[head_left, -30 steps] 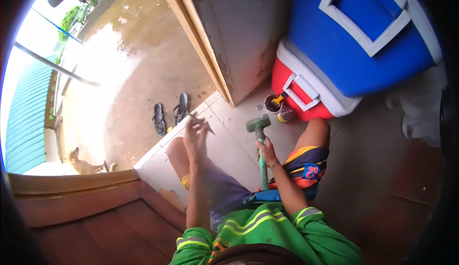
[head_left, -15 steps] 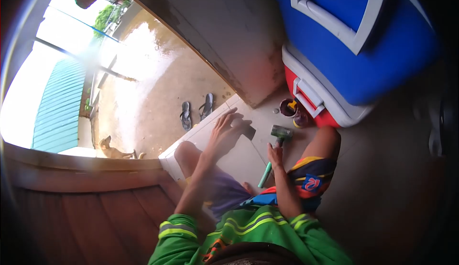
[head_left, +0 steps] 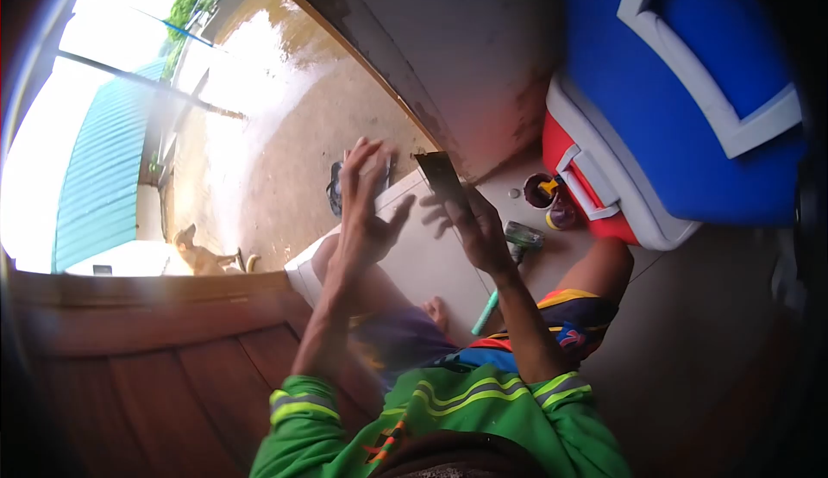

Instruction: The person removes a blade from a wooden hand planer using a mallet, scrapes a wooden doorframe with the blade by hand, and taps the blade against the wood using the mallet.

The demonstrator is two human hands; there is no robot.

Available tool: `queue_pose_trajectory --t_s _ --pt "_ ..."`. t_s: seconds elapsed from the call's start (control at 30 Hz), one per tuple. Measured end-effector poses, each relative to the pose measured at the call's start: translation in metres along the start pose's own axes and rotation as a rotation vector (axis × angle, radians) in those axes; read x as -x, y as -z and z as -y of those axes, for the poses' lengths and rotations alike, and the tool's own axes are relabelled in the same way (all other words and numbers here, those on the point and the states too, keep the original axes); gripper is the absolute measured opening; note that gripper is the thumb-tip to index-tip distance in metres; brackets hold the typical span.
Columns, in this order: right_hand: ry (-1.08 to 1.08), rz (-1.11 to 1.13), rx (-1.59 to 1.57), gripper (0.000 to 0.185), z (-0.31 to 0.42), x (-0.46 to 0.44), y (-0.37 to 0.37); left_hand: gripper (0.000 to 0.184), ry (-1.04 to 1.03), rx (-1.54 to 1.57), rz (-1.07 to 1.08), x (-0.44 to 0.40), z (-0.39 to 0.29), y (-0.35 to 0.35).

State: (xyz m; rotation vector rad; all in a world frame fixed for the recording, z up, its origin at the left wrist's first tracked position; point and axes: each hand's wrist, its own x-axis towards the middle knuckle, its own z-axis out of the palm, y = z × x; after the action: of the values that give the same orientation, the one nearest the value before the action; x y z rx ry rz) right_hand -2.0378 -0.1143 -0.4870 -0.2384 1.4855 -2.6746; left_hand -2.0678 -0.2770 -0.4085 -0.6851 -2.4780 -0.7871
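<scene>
My right hand point(head_left: 481, 235) grips a dark, flat, rectangular piece point(head_left: 442, 176), which points up and to the left; its material is unclear. Beside it my left hand point(head_left: 364, 206) is raised with fingers apart, holding nothing and slightly blurred. On the tiles under my right forearm lies a hammer: a thick dark head point(head_left: 523, 235) and a green handle point(head_left: 486, 314). Part of its shaft is hidden behind the wrist.
A dark cup point(head_left: 536, 192) with something yellow inside and a small round container point(head_left: 561, 215) stand by a red, white and blue cooler point(head_left: 595, 181). Slippers point(head_left: 335, 189) lie outside the door sill, and a dog point(head_left: 200, 256) rests farther left. A wooden panel point(head_left: 164, 383) is at lower left.
My right hand has let go of the hammer and now holds the dark flat piece, which was by my left hand before. My left hand has moved left and up. The view has shifted slightly.
</scene>
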Motion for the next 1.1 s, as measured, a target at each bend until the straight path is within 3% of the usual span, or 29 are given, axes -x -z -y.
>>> queue_pose_trajectory --t_s 0.03,0.1,0.2,0.33,0.43,0.57,0.77,0.87,1.1 --pt "0.105 -0.077 0.009 0.024 -0.008 -0.009 -0.013 0.048 0.159 0.135 -0.036 -0.002 0.009 0.001" --pt "0.110 -0.128 0.003 0.024 -0.023 -0.030 -0.029 0.042 0.451 0.498 0.157 -0.007 0.035 -0.003" --pt "0.213 -0.141 0.153 0.026 -0.045 -0.068 -0.041 0.036 0.407 0.857 0.124 -0.028 0.057 -0.021" --pt "0.225 -0.252 0.299 0.029 -0.036 -0.086 -0.055 0.026 0.595 1.179 0.152 -0.042 0.075 -0.033" --pt "0.270 -0.329 0.459 0.031 -0.030 -0.091 -0.058 0.024 0.496 1.272 0.238 -0.045 0.084 -0.042" --pt "0.294 -0.424 0.562 0.029 -0.040 -0.104 -0.057 0.022 0.446 1.232 0.039 -0.051 0.078 -0.058" --pt "0.474 -0.505 0.587 0.029 -0.043 -0.114 -0.067 0.022 0.537 1.311 0.065 -0.052 0.083 -0.061" --pt "0.650 -0.558 0.781 0.030 -0.060 -0.122 -0.061 0.021 0.557 1.336 0.071 -0.055 0.089 -0.065" --pt "0.494 -0.560 0.639 0.031 -0.061 -0.117 -0.065 0.019 0.470 1.295 0.099 -0.052 0.098 -0.071"
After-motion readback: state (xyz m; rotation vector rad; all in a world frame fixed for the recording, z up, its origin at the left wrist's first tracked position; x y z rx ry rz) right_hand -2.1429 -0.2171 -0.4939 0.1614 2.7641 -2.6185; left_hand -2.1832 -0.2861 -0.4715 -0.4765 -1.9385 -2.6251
